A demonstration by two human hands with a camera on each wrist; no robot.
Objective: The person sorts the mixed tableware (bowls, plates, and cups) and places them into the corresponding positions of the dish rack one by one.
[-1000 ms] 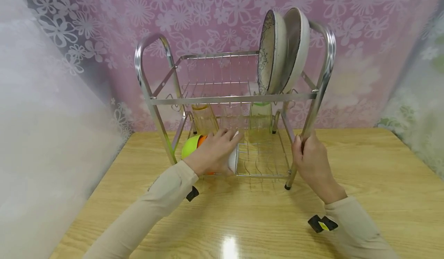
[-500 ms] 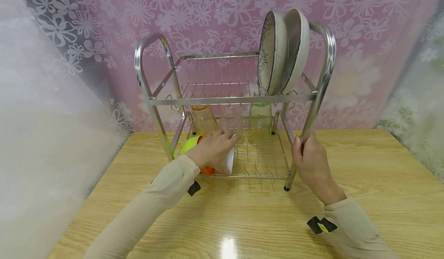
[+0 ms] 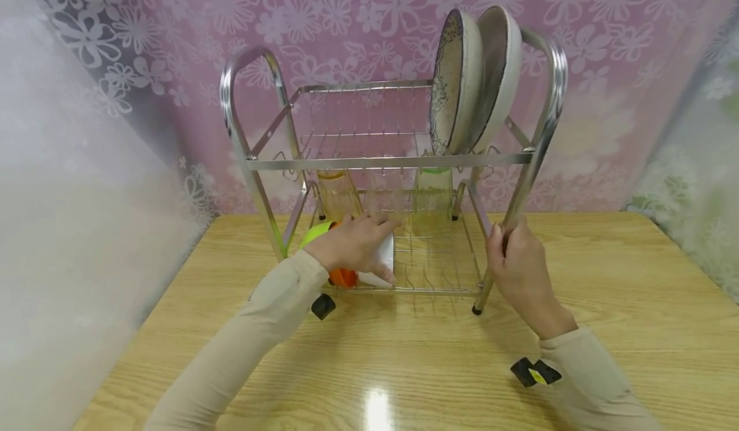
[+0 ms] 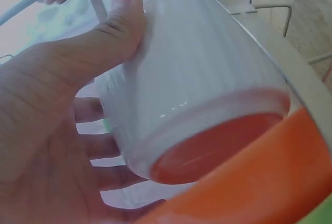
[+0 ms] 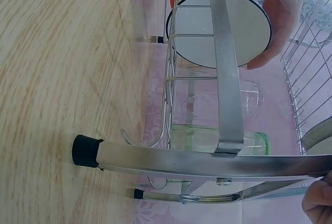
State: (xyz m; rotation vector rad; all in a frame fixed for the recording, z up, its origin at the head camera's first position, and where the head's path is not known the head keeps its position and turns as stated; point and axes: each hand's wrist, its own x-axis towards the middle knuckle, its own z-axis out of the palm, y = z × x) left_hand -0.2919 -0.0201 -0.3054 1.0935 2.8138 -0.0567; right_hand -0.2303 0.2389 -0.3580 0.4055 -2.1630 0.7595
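Note:
My left hand [image 3: 360,242] spans a white bowl [image 4: 202,63] on the rack's lower tier, thumb on one side and fingers on the other. The bowl lies on its side; its dark-rimmed mouth faces the camera in the right wrist view. Its base sits right at an orange bowl [image 4: 259,177], with a lime-green bowl [image 3: 317,232] beyond, partly hidden by my hand. My right hand [image 3: 519,274] grips the front right post of the metal dish rack [image 3: 392,163].
Two large patterned bowls [image 3: 456,84] stand on edge on the upper tier, at the right. Behind the lower tier are a yellow glass [image 3: 339,194], a clear glass [image 3: 385,190] and a green-rimmed glass [image 3: 433,194]. The rack stands on a wooden table [image 3: 288,367].
The white bowl has shifted slightly left toward the orange bowl, of which more shows now. My left hand has shifted, its thumb now over the bowl's front. The right hand stays on the post.

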